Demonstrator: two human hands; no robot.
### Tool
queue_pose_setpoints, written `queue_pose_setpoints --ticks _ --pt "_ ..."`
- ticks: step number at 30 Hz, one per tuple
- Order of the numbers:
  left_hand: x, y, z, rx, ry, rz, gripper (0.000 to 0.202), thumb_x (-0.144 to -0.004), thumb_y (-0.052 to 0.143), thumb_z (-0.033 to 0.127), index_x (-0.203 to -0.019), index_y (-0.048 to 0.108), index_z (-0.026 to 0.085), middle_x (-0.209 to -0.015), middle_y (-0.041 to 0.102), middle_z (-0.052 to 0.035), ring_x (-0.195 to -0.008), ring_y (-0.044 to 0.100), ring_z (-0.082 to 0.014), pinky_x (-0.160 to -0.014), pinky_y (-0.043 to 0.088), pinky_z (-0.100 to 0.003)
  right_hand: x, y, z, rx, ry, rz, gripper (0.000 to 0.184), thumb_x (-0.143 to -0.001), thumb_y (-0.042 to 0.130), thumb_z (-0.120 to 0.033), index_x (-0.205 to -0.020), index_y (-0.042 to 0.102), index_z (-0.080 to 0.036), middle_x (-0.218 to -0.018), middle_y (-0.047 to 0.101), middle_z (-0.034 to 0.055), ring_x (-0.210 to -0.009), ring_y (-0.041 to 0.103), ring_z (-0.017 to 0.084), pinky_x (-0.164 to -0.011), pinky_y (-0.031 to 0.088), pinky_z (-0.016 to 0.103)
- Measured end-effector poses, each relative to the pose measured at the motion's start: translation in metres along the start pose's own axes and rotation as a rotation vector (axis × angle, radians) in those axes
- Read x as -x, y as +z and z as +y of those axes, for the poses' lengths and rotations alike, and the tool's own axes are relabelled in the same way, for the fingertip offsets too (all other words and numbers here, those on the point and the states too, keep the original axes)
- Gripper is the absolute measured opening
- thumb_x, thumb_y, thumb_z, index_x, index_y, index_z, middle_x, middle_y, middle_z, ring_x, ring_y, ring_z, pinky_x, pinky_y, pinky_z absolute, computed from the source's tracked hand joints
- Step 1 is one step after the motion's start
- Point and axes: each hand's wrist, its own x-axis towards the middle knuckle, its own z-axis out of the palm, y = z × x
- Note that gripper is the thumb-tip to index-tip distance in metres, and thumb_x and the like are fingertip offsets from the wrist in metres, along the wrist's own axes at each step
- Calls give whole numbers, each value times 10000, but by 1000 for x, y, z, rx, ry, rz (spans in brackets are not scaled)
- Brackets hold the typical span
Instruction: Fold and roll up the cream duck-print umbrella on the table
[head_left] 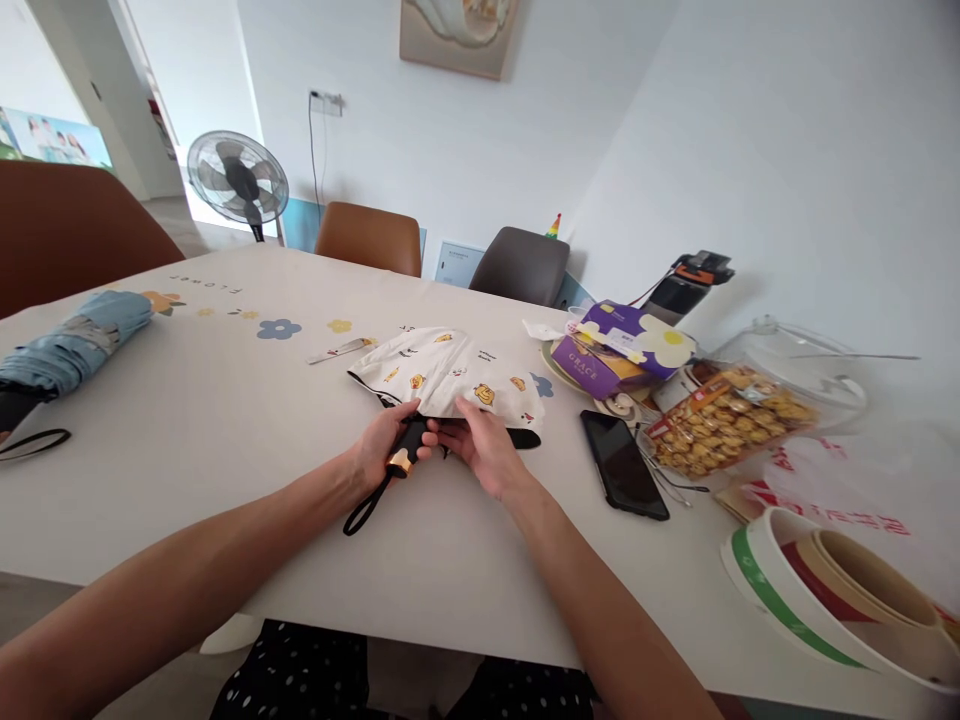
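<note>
Tabletop [255, 440] | umbrella [444, 385] slants: handle [409, 442] near-left, canopy [457, 362] far | left hand [377, 447] clasps handle, right hand [489, 447] pinches canopy

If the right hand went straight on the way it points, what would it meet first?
The right hand would likely meet the white patterned folding umbrella first; its fingers appear to touch it.

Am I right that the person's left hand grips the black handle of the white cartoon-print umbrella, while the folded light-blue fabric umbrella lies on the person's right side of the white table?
Not quite: the head view shows the folded light-blue fabric umbrella on the person's left side of the white table. The left hand does grip the black handle of the white cartoon-print umbrella.
</note>
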Motion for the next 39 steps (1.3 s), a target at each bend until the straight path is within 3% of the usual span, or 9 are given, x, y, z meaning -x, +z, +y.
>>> queue_pose_setpoints --ticks 4,13,20,24,26,29,32,35,39 --pt "0 4 -6 40 38 -56 261 -849 435 361 -791 495 114 -611 471 -16 -445 436 -64 -378 393 -160 -12 3 -2 -154 92 -14 251 -811 532 -389 -862 566 -146 -709 607 41 -548 555 119 -572 522 250" --pt "4 8 -11 -70 49 -60 347 -847 406 424 -752 530 113 -604 503 -38 -451 483 -89 -403 394 -187 -35 13 -2 7 172 -25 342 -711 602 -501 -712 493 -177 -453 489 -39 -313 376 75 -293 337 203" --pt "5 14 -16 -172 96 -64 373 -816 444 459 -788 586 115 -728 599 -88 -589 578 -150 -590 480 -276 -31 18 -1 216 130 189 257 -685 582 -379 -603 418 -198 -333 369 -67 -236 300 93 -221 212 218" --pt "9 18 -17 -376 118 118 323 -774 499 434 -815 588 127 -766 615 -88 -581 590 -173 -498 437 -273 -30 16 -3 308 -79 233 131 -669 567 -284 -682 495 -174 -438 482 -42 -343 431 114 -322 338 229" --pt "11 20 -17 -436 208 196 235 -739 554 361 -809 574 137 -759 610 -66 -599 592 -166 -520 446 -271 -30 16 -4 367 -257 241 136 -660 563 -245 -759 550 -152 -634 617 10 -565 572 152 -506 456 246" --pt "11 21 -19 -514 323 180 169 -678 620 268 -764 565 133 -717 599 -38 -637 582 -144 -615 475 -270 -31 18 -4 478 -407 233 206 -672 538 -230 -846 588 -131 -938 663 69 -891 596 201 -782 456 283" --pt "10 19 -22 -650 342 161 142 -639 640 227 -669 548 124 -597 567 -26 -567 540 -121 -534 438 -229 -32 22 1 571 -403 223 261 -696 531 -265 -915 592 -135 -1018 651 84 -983 579 222 -880 416 317" --pt "7 17 -25 -701 318 245 168 -663 605 255 -607 497 140 -503 525 -13 -460 472 -98 -416 354 -200 -32 26 6 679 -386 230 326 -700 559 -334 -967 581 -147 -1039 640 93 -1031 559 243 -906 404 335" --pt "4 13 -22 -685 272 254 191 -712 548 257 -581 466 146 -468 504 -14 -409 433 -80 -374 311 -183 -27 29 5 781 -297 231 319 -688 581 -391 -908 585 -160 -860 649 83 -864 604 247 -781 469 331"
